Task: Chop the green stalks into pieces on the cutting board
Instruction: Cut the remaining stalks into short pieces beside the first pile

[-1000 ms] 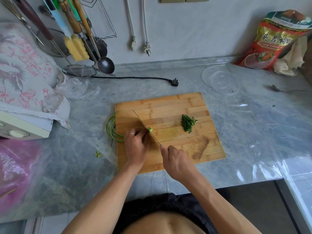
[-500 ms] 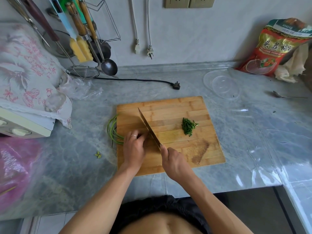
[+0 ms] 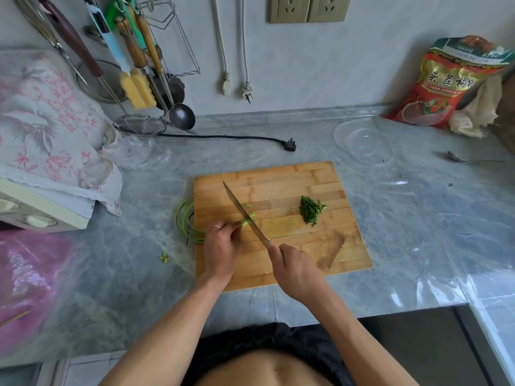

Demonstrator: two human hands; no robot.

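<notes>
A wooden cutting board [image 3: 289,179] lies on the grey marble counter. Long green stalks [image 3: 185,221] curl off the board's left edge. My left hand [image 3: 221,250] grips their ends on the board, fingers curled. My right hand [image 3: 295,270] holds a knife [image 3: 243,211] by its handle, the blade running diagonally up and left with its edge against the stalk tips. A few fresh light-green pieces [image 3: 249,215] lie beside the blade. A pile of dark green chopped pieces [image 3: 310,210] sits to the right on the board.
A clear plastic bowl [image 3: 362,142] and a spoon [image 3: 468,158] lie at the back right, near a red food bag [image 3: 451,82]. A black plug and cord [image 3: 289,144] cross behind the board. Utensils hang at back left; a cloth-covered appliance stands left. Stray green bits [image 3: 164,257] lie on the counter.
The knife has come down on the stalk ends and cut off a few pieces, which now lie beside the blade. My left hand keeps its hold on the stalks.
</notes>
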